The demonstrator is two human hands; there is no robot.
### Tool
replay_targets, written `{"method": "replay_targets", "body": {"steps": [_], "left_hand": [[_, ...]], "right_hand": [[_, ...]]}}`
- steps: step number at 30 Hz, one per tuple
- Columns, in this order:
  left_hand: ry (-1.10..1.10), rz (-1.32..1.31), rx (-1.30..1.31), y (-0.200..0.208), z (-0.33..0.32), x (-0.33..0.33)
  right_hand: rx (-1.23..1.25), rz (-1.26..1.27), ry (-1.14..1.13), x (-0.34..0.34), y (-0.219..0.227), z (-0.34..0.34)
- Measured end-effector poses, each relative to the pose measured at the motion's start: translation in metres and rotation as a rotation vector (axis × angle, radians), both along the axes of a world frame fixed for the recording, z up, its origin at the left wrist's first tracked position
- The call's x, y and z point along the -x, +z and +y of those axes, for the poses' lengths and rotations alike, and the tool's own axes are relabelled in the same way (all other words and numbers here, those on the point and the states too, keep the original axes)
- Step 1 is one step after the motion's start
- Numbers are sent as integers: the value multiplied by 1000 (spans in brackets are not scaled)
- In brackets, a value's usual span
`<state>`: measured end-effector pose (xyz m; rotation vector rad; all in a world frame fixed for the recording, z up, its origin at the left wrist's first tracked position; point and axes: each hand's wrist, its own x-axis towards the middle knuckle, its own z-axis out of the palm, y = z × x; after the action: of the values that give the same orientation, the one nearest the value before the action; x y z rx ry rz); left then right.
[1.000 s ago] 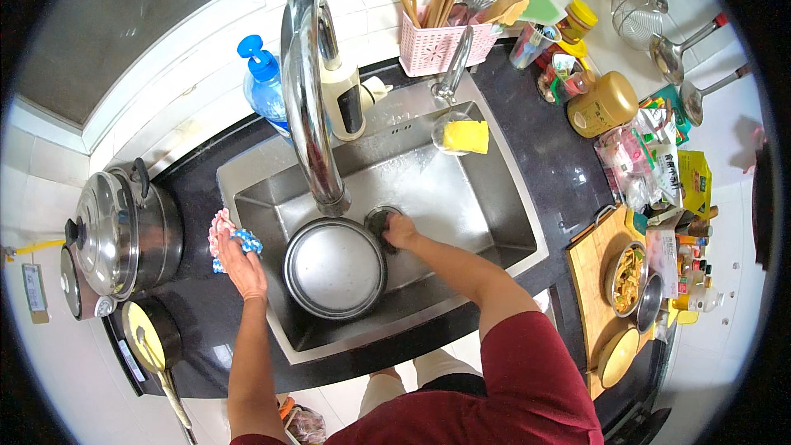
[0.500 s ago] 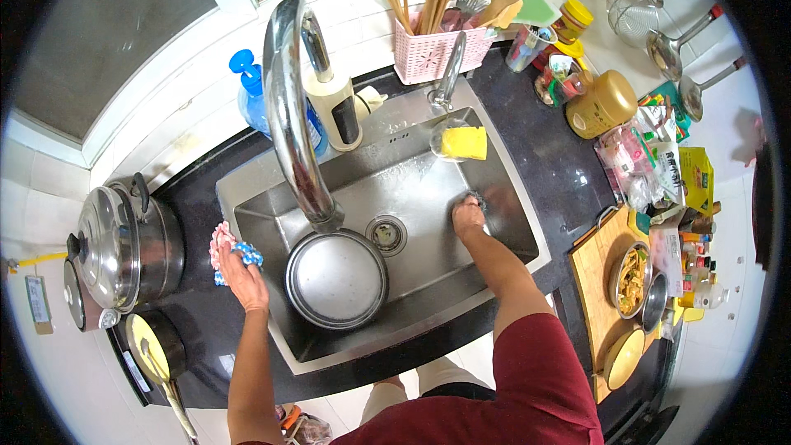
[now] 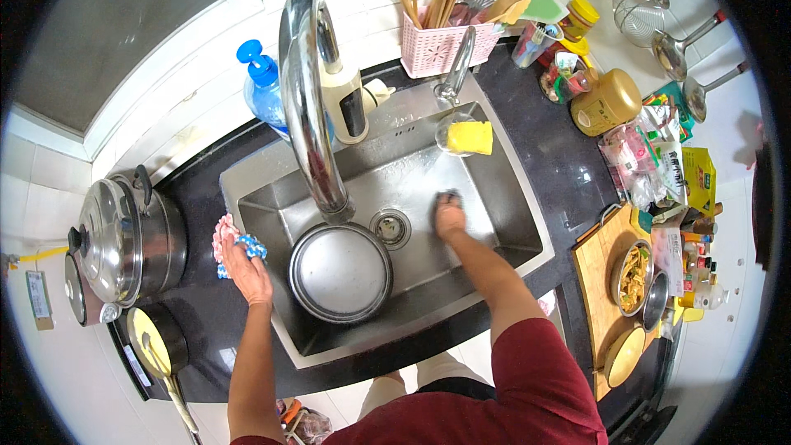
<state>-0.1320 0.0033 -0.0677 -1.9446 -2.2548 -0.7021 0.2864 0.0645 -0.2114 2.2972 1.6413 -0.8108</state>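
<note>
Inside the stainless steel sink (image 3: 534,257), my right hand (image 3: 450,221) presses a small dark scrubbing pad (image 3: 447,197) against the wet bottom, right of the drain (image 3: 390,229). My fingers are closed over the pad and partly hide it. At the sink's left rim my left hand (image 3: 247,270) has its fingers over a bunched pink and blue cloth (image 3: 224,235). A round metal pot or lid (image 3: 342,272) sits in the sink's left part, below the curved tap (image 3: 306,107). A yellow sponge (image 3: 470,138) lies on a clear dish at the sink's far wall.
Left on the dark counter stand a large lidded steamer pot (image 3: 124,235) and a small pan (image 3: 156,342). Behind the sink are a blue pump bottle (image 3: 265,91) and a pink chopstick basket (image 3: 441,51). To the right, a cutting board (image 3: 595,268) carries a bowl of food (image 3: 633,276).
My right hand has slid left across the sink bottom with the pad, closer to the drain. My left hand stays on the cloth. The whole view has shifted slightly.
</note>
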Motion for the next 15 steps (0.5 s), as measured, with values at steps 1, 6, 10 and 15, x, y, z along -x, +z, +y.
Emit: {"method": "replay_targets", "body": {"steps": [1, 6, 10, 15], "left_hand": [[-12, 8, -5, -1, 1, 0], [9, -70, -65, 6, 5, -8], [24, -60, -30, 5, 4, -6], [48, -83, -5, 5, -1, 1]], "right_hand": [[-69, -18, 122, 20, -3, -2], [-276, 149, 539, 81, -44, 8], [-471, 114, 195, 47, -28, 40], [-491, 51, -29, 41, -20, 65]]}}
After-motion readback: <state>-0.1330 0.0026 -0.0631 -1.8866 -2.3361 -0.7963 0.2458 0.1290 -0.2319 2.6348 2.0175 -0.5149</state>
